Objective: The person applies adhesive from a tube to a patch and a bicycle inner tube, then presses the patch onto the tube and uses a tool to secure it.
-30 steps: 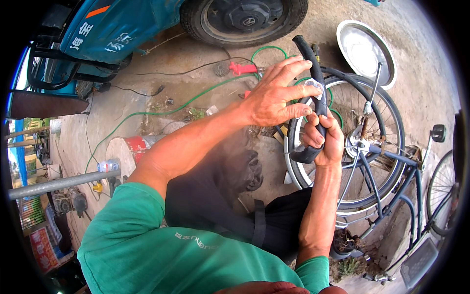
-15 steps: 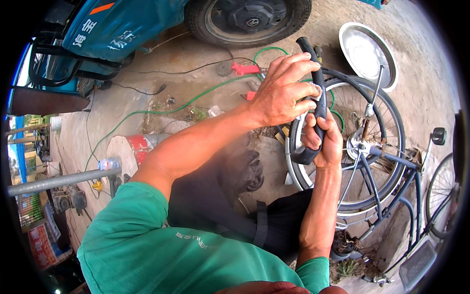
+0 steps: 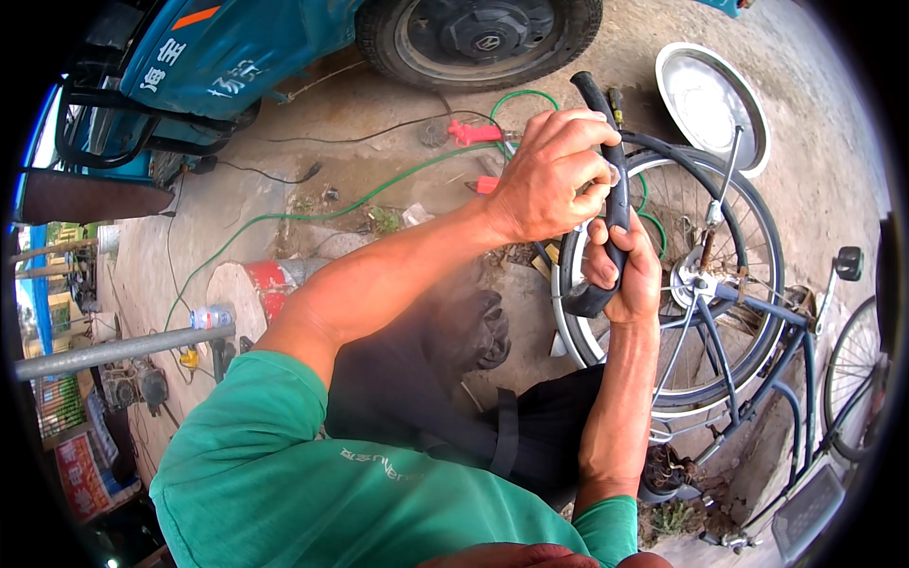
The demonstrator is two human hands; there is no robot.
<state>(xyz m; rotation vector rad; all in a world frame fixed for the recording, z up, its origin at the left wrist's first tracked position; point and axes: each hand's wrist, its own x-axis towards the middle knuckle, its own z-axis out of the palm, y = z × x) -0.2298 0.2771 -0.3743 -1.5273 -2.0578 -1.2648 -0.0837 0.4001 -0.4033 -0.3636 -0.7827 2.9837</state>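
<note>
A black bicycle inner tube [image 3: 617, 204] is stretched between my hands beside the upturned bicycle's wheel [image 3: 757, 237]. My right hand [image 3: 632, 270] is closed round its lower part, thumb on top, with a fold of tube below the fist. Against the upper part of the tube, my left hand [image 3: 554, 175] has its fingers curled and pressed together. Something small and pale shows at those fingertips, too little to name. The tube's upper end sticks out beyond my left fingers, and another stretch runs along the wheel.
A metal basin [image 3: 705, 104] lies at the upper right. A green hose [image 3: 331, 210] and a red-handled tool [image 3: 469, 133] are on the ground. The blue vehicle's tyre [image 3: 483, 43] stands at the top. A metal bar [image 3: 123, 350] juts in from the left.
My left fingers have curled in more and drawn slightly left along the tube's face. My right hand and its grip on the tube look nearly unchanged.
</note>
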